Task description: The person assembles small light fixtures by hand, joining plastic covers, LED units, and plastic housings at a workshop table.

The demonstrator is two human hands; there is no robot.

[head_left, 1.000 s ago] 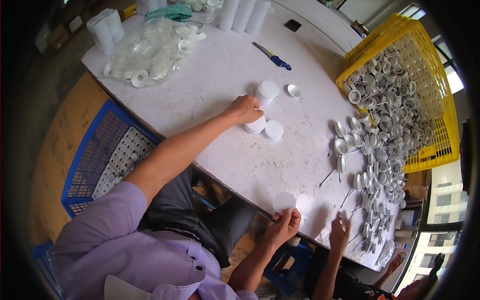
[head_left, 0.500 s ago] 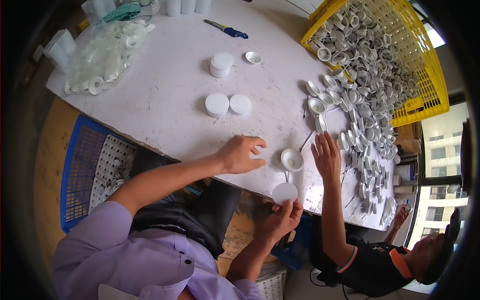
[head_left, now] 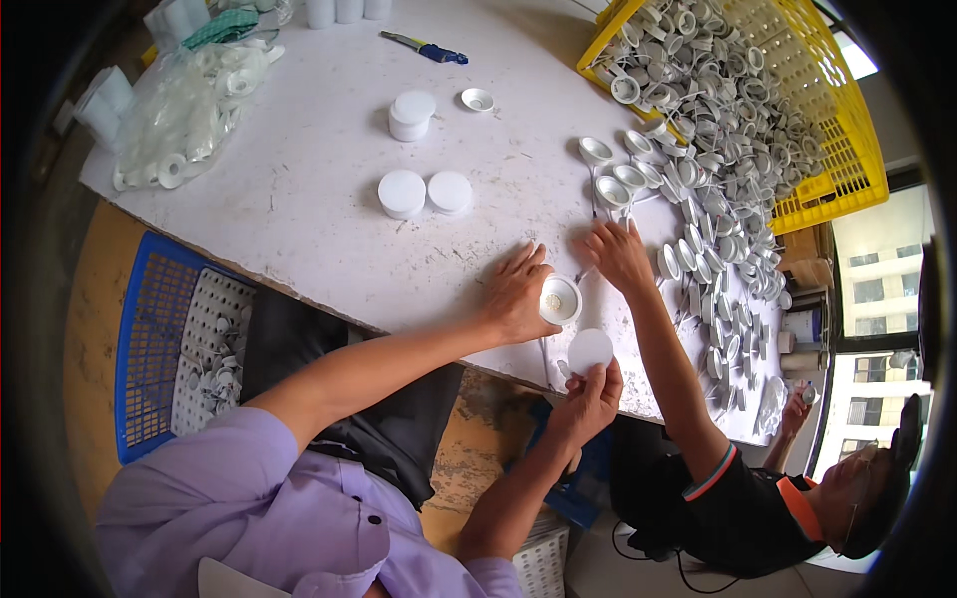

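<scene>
My left hand (head_left: pixel 518 297) is curled around the side of a round white lamp housing (head_left: pixel 570 312) at the table's near edge. The housing's open face is turned up, and a pale round insert with small dots shows inside. In my right hand (head_left: pixel 590 397) a thin white disc (head_left: pixel 590 347) is pinched between thumb and fingers. The disc is held just nearer to me than the housing, apart from it. Farther off on the table stand stacks of white discs (head_left: pixel 402 192), with a small white ring-shaped housing (head_left: pixel 478 100) behind them.
A co-worker's hand (head_left: pixel 623 259) reaches in from the right beside many loose housings (head_left: pixel 703 249) with wires. A yellow crate (head_left: pixel 847 149) full of housings lies tipped at the far right. Also present are a cutter knife (head_left: pixel 429 47), a plastic bag of parts (head_left: pixel 189 115) and a blue basket (head_left: pixel 150 339).
My left hand has moved right and closed around the housing. The disc in my right hand has come up nearer to it. The co-worker's hand has shifted left toward the loose housings.
</scene>
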